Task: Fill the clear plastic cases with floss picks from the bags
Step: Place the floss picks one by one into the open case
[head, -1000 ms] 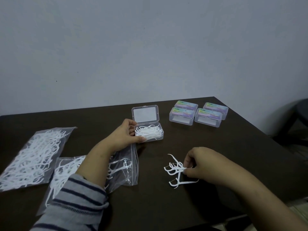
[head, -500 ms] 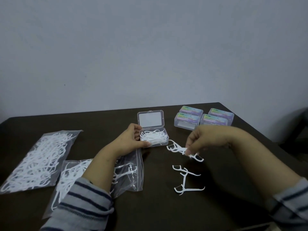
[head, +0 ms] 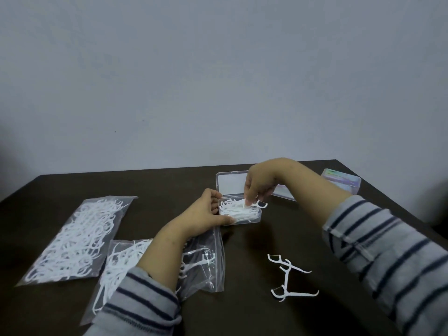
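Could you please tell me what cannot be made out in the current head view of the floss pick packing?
- Closed cases: the right forearm covers most of them, so their count is unclear.
- Nearer bag: the left forearm hides its middle.
- Open case: the picks are a tangle too small to count; the left hand hides its left wall.
- Right hand: how many picks it pinches is too small to tell.

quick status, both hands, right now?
Left hand: curled round the open case, steadying it.
Right hand: pinching floss picks over that case.
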